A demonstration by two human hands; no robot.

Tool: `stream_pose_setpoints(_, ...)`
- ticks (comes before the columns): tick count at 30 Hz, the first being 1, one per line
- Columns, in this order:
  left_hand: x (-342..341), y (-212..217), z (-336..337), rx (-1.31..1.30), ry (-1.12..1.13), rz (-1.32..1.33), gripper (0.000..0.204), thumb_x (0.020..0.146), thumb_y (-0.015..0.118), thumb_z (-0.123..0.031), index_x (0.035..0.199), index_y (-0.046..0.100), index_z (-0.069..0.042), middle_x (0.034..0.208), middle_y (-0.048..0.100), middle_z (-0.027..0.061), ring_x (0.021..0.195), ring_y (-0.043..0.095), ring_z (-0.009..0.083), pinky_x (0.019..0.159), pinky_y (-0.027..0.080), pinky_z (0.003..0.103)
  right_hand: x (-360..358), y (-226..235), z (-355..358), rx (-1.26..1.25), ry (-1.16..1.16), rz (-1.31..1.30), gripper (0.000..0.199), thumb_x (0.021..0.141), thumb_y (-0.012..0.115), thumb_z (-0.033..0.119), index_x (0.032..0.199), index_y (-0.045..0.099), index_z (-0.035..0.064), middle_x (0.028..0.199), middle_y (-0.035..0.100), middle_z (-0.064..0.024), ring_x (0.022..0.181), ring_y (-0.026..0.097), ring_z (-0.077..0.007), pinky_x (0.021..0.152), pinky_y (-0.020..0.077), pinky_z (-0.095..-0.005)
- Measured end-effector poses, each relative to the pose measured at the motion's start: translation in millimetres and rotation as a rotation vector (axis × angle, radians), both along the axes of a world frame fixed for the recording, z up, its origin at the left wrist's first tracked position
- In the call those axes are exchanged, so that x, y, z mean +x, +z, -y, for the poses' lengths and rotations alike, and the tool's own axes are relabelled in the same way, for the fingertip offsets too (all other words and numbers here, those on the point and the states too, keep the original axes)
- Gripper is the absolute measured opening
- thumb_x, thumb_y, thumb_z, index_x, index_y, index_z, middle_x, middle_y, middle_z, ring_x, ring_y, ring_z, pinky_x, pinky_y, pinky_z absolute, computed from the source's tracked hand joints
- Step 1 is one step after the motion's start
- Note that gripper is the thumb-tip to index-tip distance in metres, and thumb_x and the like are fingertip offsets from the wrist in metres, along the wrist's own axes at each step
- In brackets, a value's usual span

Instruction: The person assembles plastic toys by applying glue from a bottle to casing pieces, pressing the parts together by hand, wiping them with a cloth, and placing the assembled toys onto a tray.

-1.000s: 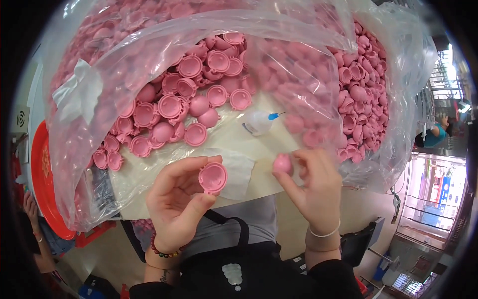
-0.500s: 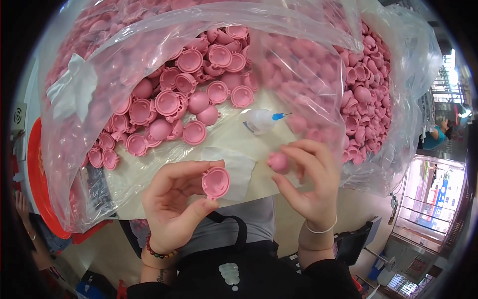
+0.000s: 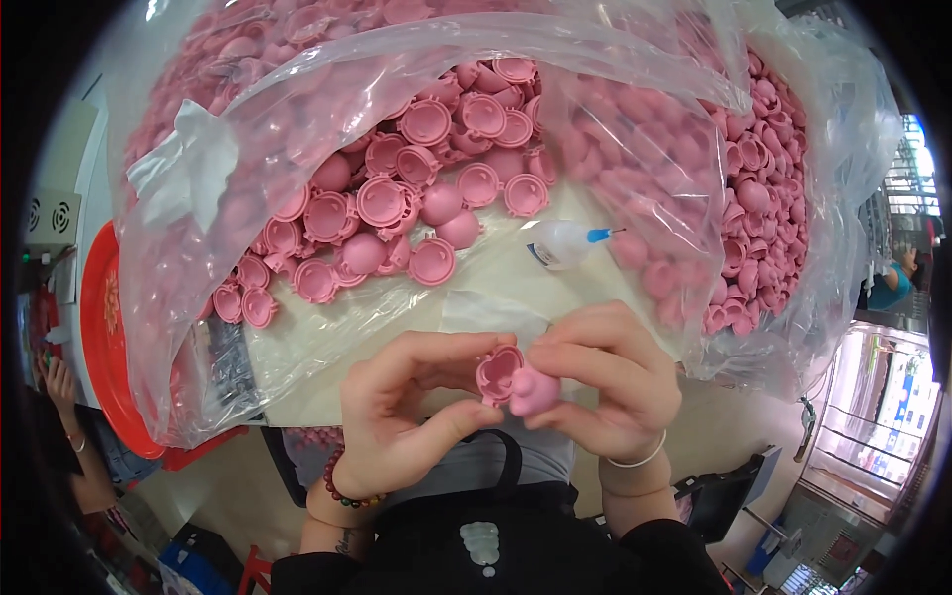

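Head view: my left hand (image 3: 397,416) grips a pink shell half (image 3: 497,373), and my right hand (image 3: 605,382), apart a moment ago, has brought its rounded pink piece (image 3: 535,393) against it, so the halves now meet. Loose pink shells (image 3: 416,198) in a clear plastic bag (image 3: 198,169) crowd the bench (image 3: 496,278); a small glue bottle (image 3: 565,243) lies nearby.

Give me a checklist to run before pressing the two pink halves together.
1. Left hand grips the open pink shell: ok.
2. Right hand grips the rounded pink piece: ok.
3. The two pieces meet between the hands: ok, touching.
4. Tabs lined up squarely: cannot tell, fingers cover the joint.
5. Glue bottle within reach on the sheet, cap on: ok.
6. More pink shells ready in the open plastic bag: ok.
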State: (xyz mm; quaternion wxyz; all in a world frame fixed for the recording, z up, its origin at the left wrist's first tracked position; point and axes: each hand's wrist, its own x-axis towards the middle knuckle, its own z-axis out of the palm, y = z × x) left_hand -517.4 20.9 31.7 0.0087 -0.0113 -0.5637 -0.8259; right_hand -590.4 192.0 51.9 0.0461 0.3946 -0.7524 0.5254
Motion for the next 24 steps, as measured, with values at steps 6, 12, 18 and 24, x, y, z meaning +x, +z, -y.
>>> stream_pose_setpoints(6,-1,2,2,-0.084,-0.008,-0.063,0.038,0.072,0.062,0.009,0.108,0.050,0.006,0.109,0.055,0.0176,0.090,0.060,0.0204,0.080,0.049,0.030,-2,-10,5,-0.021,0.044,-0.001,0.035,0.060,0.075,0.019,0.086,0.064,-0.0021,0.084,0.058,-0.0105,0.074,0.054,-0.0219,0.063,0.0440,-0.0287)
stream_pose_setpoints(12,-3,0,-2,0.035,0.040,0.044,0.043,0.066,0.070,0.002,0.105,0.052,0.006,0.104,0.056,0.0166,0.098,0.056,0.0227,0.083,0.046,0.031,4,-12,11,0.043,-0.015,-0.167,0.032,0.059,0.075,0.013,0.088,0.064,0.0041,0.085,0.054,-0.0050,0.074,0.051,-0.0181,0.059,0.0416,-0.0266)
stream_pose_setpoints(18,-3,0,5,-0.328,0.019,-0.051,0.045,0.061,0.074,-0.001,0.102,0.056,0.003,0.101,0.058,0.0159,0.088,0.057,0.0193,0.075,0.045,0.028,17,-12,6,0.098,-0.042,-0.211,0.035,0.059,0.075,0.011,0.092,0.062,0.0076,0.087,0.049,-0.0020,0.073,0.048,-0.0178,0.060,0.0394,-0.0267)
stream_pose_setpoints(24,-9,10,9,-0.764,0.181,-0.286,0.039,0.053,0.075,-0.003,0.090,0.064,-0.001,0.084,0.064,0.0067,0.070,0.053,0.0170,0.063,0.044,0.026,4,-5,14,0.088,-0.003,-0.027,0.050,0.056,0.078,0.025,0.096,0.059,0.0013,0.096,0.056,-0.0078,0.084,0.054,-0.0258,0.070,0.0441,-0.0305)
